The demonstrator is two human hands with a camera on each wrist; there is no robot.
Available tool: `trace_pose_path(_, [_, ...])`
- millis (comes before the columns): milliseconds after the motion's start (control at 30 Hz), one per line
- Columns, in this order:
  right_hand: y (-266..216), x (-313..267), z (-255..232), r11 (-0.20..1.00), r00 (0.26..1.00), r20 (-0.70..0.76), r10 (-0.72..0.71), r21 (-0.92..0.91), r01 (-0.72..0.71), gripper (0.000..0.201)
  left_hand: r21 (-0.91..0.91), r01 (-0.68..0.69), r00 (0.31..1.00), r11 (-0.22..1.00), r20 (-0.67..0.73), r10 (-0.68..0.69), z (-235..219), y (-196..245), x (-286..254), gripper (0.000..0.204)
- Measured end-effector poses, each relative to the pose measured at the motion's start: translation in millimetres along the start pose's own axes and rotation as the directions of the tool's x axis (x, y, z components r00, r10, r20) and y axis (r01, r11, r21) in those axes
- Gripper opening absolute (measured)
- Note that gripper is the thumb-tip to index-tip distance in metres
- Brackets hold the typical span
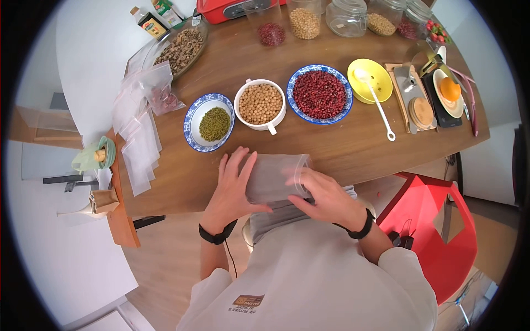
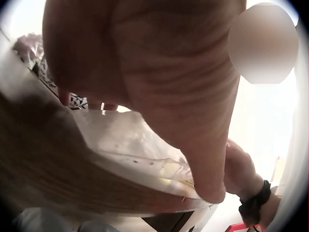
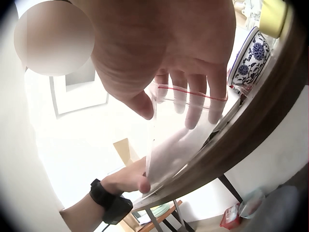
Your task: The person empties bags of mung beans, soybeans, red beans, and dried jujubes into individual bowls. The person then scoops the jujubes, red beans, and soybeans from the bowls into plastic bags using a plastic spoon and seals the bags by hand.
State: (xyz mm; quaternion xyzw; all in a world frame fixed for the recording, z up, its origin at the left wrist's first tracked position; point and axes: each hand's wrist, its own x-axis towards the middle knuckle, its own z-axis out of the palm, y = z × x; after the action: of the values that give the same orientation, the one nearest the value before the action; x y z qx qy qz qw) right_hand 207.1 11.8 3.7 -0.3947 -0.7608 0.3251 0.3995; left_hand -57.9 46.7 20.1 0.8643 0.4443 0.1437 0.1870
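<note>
A clear plastic zip bag point(image 1: 270, 177) lies at the table's front edge, its zip end toward the right. The left hand point(image 1: 231, 186) rests on its left end, fingers spread and thumb stretched along the near side. At the zip end is the right hand point(image 1: 329, 198). In the right wrist view the fairly straight fingers of the right hand point(image 3: 169, 43) show through the bag point(image 3: 174, 145), thumb outside its edge; whether they are inside or behind cannot be told. The left wrist view shows the left hand point(image 2: 164, 63) over the bag point(image 2: 120, 135), fingertips partly hidden.
Beyond the hands stand bowls of green beans point(image 1: 215, 124), chickpeas point(image 1: 260, 103) and red beans point(image 1: 319, 95), and a yellow bowl point(image 1: 383, 77) with a white spoon point(image 1: 381, 110). Empty bags point(image 1: 138, 149) lie left, jars point(image 1: 346, 19) behind. A red chair point(image 1: 441, 231) stands right.
</note>
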Motion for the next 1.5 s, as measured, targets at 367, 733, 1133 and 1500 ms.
trace_pose_path(367, [-5, 9, 14, 0.974, 0.973, -0.098, -0.208, -0.108, 0.198, 0.021, 0.278, -0.348, 0.918, 0.895, -0.092, 0.386, -14, 54, 13, 0.055])
trace_pose_path(733, [-7, 11, -13, 0.977, 0.964, -0.179, -0.195, -0.121, 0.175, 0.023, 0.298, -0.304, 0.936, 0.905, -0.083, 0.342, -14, 47, 11, 0.032])
trace_pose_path(1133, [38, 15, -45, 0.913, 0.966, -0.223, 0.134, -0.350, -0.208, 0.055, 0.207, -0.221, 0.958, 0.953, -0.135, 0.252, -20, 41, 0, 0.028])
trace_pose_path(1500, [44, 27, -48, 0.920, 0.954, -0.292, 0.072, -0.349, -0.177, 0.035, 0.158, -0.220, 0.956, 0.963, -0.161, 0.245, -15, 39, 2, 0.027])
